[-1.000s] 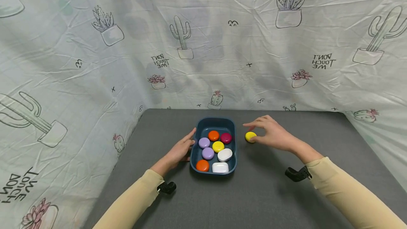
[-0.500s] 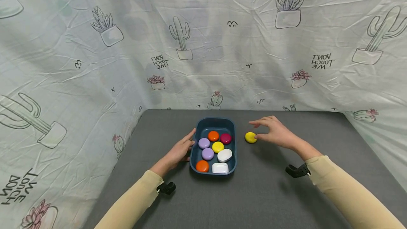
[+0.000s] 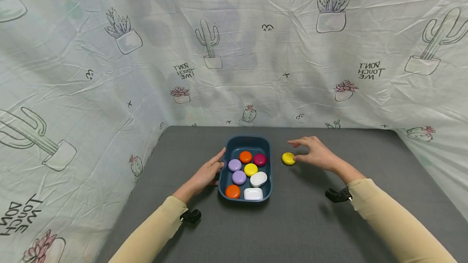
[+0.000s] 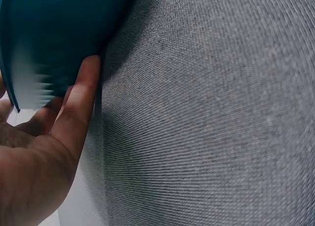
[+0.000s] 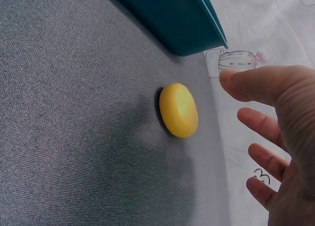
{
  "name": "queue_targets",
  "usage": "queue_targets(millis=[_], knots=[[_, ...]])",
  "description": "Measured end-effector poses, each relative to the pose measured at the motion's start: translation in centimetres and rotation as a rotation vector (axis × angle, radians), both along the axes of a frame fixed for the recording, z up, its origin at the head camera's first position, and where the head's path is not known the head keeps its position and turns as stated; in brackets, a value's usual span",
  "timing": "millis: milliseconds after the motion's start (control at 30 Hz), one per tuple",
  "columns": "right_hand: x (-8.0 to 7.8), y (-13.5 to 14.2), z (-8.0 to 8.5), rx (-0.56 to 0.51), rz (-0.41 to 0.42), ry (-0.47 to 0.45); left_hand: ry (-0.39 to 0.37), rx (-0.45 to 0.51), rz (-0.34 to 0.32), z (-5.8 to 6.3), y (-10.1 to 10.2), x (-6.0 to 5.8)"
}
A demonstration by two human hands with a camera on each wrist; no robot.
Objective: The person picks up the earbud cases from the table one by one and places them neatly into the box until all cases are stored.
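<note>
My left hand [image 3: 204, 175] lies along the outer left side of a dark blue box [image 3: 252, 136], fingers extended against its wall. In the left wrist view, one fingertip [image 4: 91, 63] meets the lower wall near the table. A glossy yellow disc with rounded edges [image 3: 288, 158] lies on the table, right of the box. Just right of it hovers my right hand [image 3: 316, 153], fingers and thumb spread, holding nothing. The right wrist view shows a gap between the thumb [image 5: 246, 83] and the yellow disc [image 5: 178, 110].
Inside the box lie several similar rounded pieces: an orange one [image 3: 245, 157], a dark red one [image 3: 260, 159], a purple one [image 3: 239, 177], a yellow one [image 3: 250, 169], a white oval [image 3: 258, 179] and a white rounded rectangle [image 3: 253, 194]. A printed cloth [image 3: 241, 52] hangs behind the grey table [image 3: 300, 222].
My right hand has drawn back to the right, its fingers no longer reaching over the yellow disc. The disc, the box and my left hand have stayed in place.
</note>
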State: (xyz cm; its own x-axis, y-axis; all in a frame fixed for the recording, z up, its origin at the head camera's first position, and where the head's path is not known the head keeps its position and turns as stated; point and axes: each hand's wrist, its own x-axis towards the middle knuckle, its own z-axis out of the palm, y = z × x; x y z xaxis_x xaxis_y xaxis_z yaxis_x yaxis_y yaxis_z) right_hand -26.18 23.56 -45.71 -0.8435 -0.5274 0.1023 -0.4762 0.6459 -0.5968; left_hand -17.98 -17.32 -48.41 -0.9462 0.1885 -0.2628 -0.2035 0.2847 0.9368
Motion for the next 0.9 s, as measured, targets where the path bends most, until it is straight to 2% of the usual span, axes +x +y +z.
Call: queue_targets(millis=[533, 900], knots=[[-1.3, -0.3, -2.4, 0.022, -0.017, -0.053, 0.002, -0.017, -0.016, 0.0, -0.1, 0.0], [-1.6, -0.6, -3.3, 0.051, 0.000, -0.064, -0.005, -0.018, -0.012, 0.1, -0.1, 0.1]])
